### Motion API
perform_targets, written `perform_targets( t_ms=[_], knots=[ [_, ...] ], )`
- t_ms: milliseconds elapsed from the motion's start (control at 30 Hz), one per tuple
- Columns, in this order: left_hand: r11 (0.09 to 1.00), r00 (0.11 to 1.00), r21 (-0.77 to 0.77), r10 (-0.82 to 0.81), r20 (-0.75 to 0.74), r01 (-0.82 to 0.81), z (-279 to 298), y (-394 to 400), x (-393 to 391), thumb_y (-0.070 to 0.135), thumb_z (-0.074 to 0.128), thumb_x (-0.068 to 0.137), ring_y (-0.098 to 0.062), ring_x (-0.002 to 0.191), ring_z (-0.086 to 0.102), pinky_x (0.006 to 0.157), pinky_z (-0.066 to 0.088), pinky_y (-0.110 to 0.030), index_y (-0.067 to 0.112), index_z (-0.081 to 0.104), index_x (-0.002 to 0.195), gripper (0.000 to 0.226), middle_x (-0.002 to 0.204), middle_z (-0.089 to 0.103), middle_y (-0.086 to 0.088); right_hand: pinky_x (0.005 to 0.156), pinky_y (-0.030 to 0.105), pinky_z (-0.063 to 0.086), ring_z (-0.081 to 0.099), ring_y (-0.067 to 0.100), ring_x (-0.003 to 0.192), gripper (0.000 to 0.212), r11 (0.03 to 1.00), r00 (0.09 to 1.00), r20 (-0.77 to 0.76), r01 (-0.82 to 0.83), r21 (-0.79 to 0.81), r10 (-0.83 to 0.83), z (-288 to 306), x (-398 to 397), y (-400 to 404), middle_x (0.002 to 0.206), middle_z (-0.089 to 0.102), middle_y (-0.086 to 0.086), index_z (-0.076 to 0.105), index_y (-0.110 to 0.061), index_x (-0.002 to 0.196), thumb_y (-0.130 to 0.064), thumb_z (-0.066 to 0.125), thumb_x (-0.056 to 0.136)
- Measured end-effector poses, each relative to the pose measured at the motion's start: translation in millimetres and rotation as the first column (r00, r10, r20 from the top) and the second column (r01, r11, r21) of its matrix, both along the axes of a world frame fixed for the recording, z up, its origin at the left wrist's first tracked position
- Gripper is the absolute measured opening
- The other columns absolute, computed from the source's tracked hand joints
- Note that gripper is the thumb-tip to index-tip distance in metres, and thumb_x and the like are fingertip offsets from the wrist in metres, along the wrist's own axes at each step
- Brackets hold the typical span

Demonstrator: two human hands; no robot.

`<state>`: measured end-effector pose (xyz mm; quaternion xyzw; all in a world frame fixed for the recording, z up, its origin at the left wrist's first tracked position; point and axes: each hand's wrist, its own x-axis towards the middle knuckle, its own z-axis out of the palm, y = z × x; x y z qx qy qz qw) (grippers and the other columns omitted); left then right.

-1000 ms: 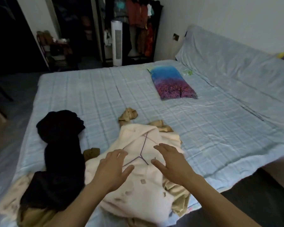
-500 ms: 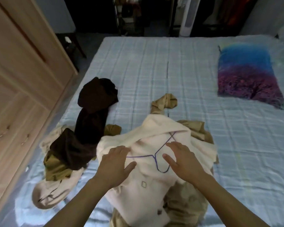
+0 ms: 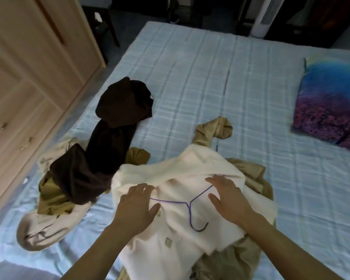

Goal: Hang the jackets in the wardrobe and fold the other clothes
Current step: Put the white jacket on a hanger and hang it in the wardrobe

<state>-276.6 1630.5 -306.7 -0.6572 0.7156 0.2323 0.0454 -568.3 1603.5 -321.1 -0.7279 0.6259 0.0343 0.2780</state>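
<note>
While both hands lie flat on the cream jacket (image 3: 182, 174), neither grips anything: the left hand (image 3: 136, 208) has its fingers straight and slightly spread, pressing the cloth at the left arm of the hanger (image 3: 187, 205), and the right hand (image 3: 229, 201) rests with relaxed, nearly straight fingers over the hanger's right arm, thumb held apart. One thin purple wire hanger lies on top of the jacket between the hands, hook curling toward the person. Whether the fingertips touch the wire or only the fabric beside it, I cannot tell.

One cream jacket lies spread at the near edge of the bed (image 3: 200, 67), with two square tan buttons (image 3: 168, 243) showing below the hanger, one partly hidden by the left hand. Under and around it lies tan clothing (image 3: 214, 130), bunched so I cannot count the pieces. To its left one dark brown garment (image 3: 117, 126) stretches in a long heap, lying over more tan and beige cloth (image 3: 49, 225) near the bed's left edge.

One blue and purple pillow (image 3: 329, 104) sits well apart on the far right of the checked sheet. One wooden wardrobe (image 3: 28, 67) stands along the left of the bed, doors closed. One white tower fan (image 3: 268, 15) stands beyond the bed's far end
</note>
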Motion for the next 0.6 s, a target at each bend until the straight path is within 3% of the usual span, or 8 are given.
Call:
perform_targets(
  t_ms=[133, 300, 467, 533, 600],
  knots=[
    [0.999, 0.997, -0.027, -0.017, 0.069, 0.019, -28.2, -20.6, -7.1, 0.053, 0.056, 0.091, -0.021, 0.143, 0.032, 0.114, 0.029, -0.038, 0.025, 0.035, 0.149, 0.068, 0.155, 0.035, 0.001, 0.115, 0.036, 0.03, 0.029, 0.019, 0.145, 0.059, 1.0, 0.998, -0.055, -0.024, -0.018, 0.023, -34.3, -8.3, -23.8, 0.159, 0.03, -0.004, 0.031, -0.03, 0.152, -0.033, 0.054, 0.098],
    [0.985, 0.978, -0.076, -0.142, 0.154, 0.155, -73.6, -37.2, -29.1, 0.049, 0.087, 0.063, -0.039, 0.134, 0.049, 0.107, 0.043, -0.056, 0.009, 0.056, 0.137, 0.09, 0.142, 0.055, -0.016, 0.122, 0.038, 0.013, 0.01, 0.023, 0.152, 0.081, 0.984, 0.957, -0.237, -0.177, -0.023, 0.167, -85.5, -10.6, -38.3, 0.166, 0.01, 0.0, 0.012, -0.03, 0.157, -0.035, 0.061, 0.093],
    [0.975, 0.944, 0.003, -0.216, 0.25, 0.222, -120.6, -46.0, -46.6, 0.053, 0.091, 0.052, -0.039, 0.14, 0.041, 0.113, 0.034, -0.057, 0.008, 0.039, 0.15, 0.12, 0.153, 0.041, -0.018, 0.121, 0.043, -0.009, -0.014, 0.028, 0.152, 0.111, 0.969, 0.926, -0.299, -0.245, -0.011, 0.231, -127.7, -18.7, -50.3, 0.166, -0.012, 0.006, -0.014, -0.032, 0.155, -0.031, 0.072, 0.086],
    [0.974, 0.942, 0.007, -0.223, 0.252, 0.228, -136.5, -49.5, -49.0, 0.049, 0.093, 0.05, -0.039, 0.137, 0.044, 0.112, 0.035, -0.057, 0.008, 0.037, 0.151, 0.122, 0.153, 0.042, -0.019, 0.121, 0.046, -0.009, -0.017, 0.028, 0.151, 0.118, 0.97, 0.921, -0.315, -0.242, 0.0, 0.23, -140.3, -20.1, -54.8, 0.165, -0.015, 0.006, -0.02, -0.031, 0.154, -0.032, 0.074, 0.083],
    [0.973, 0.942, 0.001, -0.224, 0.25, 0.231, -148.2, -55.3, -50.6, 0.039, 0.092, 0.054, -0.039, 0.133, 0.048, 0.109, 0.038, -0.057, 0.008, 0.039, 0.151, 0.115, 0.15, 0.045, -0.019, 0.122, 0.047, -0.005, -0.012, 0.029, 0.152, 0.115, 0.973, 0.92, -0.326, -0.229, -0.001, 0.216, -151.6, -19.8, -58.7, 0.166, -0.01, 0.008, -0.014, -0.029, 0.156, -0.03, 0.074, 0.081]
  ],
)
